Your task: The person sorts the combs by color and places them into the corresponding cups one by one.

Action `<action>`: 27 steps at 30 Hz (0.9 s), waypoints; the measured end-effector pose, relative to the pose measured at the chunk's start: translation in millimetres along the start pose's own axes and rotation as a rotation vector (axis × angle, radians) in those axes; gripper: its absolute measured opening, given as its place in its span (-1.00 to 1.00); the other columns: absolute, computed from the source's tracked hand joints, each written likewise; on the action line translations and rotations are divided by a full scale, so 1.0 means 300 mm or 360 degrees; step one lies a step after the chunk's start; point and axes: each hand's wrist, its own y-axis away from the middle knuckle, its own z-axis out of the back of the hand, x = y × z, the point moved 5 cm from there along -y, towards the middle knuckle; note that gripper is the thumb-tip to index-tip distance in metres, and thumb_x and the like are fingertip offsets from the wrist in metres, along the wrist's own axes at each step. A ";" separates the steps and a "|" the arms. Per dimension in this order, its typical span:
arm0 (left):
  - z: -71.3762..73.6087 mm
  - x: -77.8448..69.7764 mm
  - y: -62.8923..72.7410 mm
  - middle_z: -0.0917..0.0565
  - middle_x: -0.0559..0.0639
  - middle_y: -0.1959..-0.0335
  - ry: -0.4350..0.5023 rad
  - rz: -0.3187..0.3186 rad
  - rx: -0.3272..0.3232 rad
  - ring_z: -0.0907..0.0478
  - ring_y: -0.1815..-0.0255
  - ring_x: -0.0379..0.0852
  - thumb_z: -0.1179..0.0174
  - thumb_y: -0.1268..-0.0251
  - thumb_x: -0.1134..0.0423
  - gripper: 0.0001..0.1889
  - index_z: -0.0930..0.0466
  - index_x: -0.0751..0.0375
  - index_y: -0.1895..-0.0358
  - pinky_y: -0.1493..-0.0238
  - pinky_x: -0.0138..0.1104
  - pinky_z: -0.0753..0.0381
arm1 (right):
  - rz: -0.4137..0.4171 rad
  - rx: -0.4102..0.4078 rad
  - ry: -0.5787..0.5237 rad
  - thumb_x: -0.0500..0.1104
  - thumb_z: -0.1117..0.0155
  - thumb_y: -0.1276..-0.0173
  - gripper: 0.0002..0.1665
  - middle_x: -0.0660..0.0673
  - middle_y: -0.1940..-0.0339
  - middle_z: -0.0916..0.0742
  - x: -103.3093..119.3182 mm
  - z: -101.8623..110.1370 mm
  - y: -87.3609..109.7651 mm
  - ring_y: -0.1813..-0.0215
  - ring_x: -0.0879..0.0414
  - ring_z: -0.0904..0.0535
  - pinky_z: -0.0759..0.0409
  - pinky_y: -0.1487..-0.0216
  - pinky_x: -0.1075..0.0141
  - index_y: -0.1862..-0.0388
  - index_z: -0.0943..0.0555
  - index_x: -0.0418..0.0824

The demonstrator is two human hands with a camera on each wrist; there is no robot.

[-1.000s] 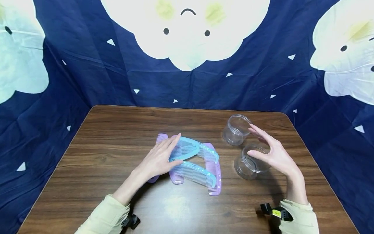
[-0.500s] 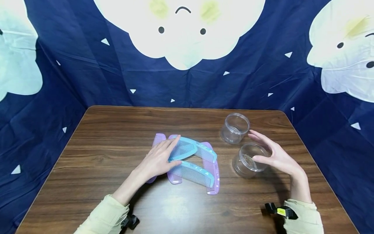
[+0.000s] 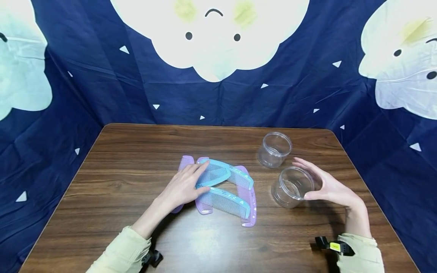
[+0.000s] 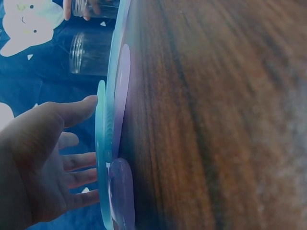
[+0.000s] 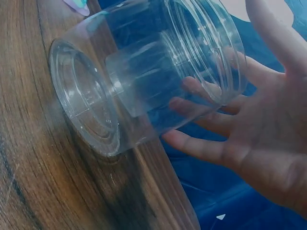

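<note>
Several blue and purple combs overlap in a pile mid-table in the head view. My left hand point(image 3: 182, 186) lies over the pile's left side, fingers extended, its thumb at the front blue comb point(image 3: 229, 203). A purple comb point(image 3: 252, 212) shows beneath at the right. From the left wrist, the thumb and fingertips meet the edge of the top blue comb point(image 4: 100, 143). My right hand point(image 3: 331, 188) curves loosely beside the nearer clear jar point(image 3: 286, 195), thumb near its rim. In the right wrist view the fingers spread behind that lidless jar, which stands on the table.
A second clear open jar point(image 3: 273, 154) stands just behind the first, toward the back of the wooden table point(image 3: 119, 182). A dark blue curtain point(image 3: 102, 87) with white cloud shapes hangs around the table's back and sides.
My right hand has moved right and slightly toward me, from over the nearer jar to beside it. My left hand stays on the combs, and the jars stand where they were.
</note>
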 end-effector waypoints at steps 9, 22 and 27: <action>-0.006 0.007 -0.006 -0.52 0.16 -0.42 -0.0068 0.0016 -0.0012 -0.47 -0.40 0.19 -0.40 -0.26 -0.12 -0.20 -0.38 0.07 -0.53 -0.34 0.16 -0.53 | -0.0068 0.0023 0.0031 -0.42 -0.56 -0.07 0.27 -0.18 -0.59 -0.42 -0.022 -0.006 0.008 -0.54 0.46 -0.30 -0.25 -0.39 0.69 -0.69 -0.09 -0.10; -0.007 -0.001 -0.013 -0.57 0.13 -0.21 -0.0158 -0.0023 -0.0072 -0.50 -0.20 0.09 -0.47 -0.18 -0.08 -0.30 -0.58 0.19 -0.35 -0.19 0.00 -0.61 | -0.0078 0.0120 -0.0218 -0.52 -0.45 -0.16 0.17 -0.47 -0.51 -0.37 -0.028 -0.026 0.006 -0.50 0.14 -0.47 -0.61 -0.33 0.32 -0.66 -0.05 -0.29; -0.010 -0.004 -0.014 -0.59 0.10 -0.13 -0.0172 -0.0026 -0.0055 -0.50 -0.11 0.06 -0.48 -0.16 -0.08 -0.32 -0.63 0.23 -0.29 -0.13 -0.05 -0.59 | -0.0063 0.0105 -0.0176 -0.50 -0.46 -0.16 0.15 -0.48 -0.49 -0.38 -0.025 -0.031 -0.007 -0.49 0.17 -0.47 -0.59 -0.34 0.35 -0.66 -0.09 -0.24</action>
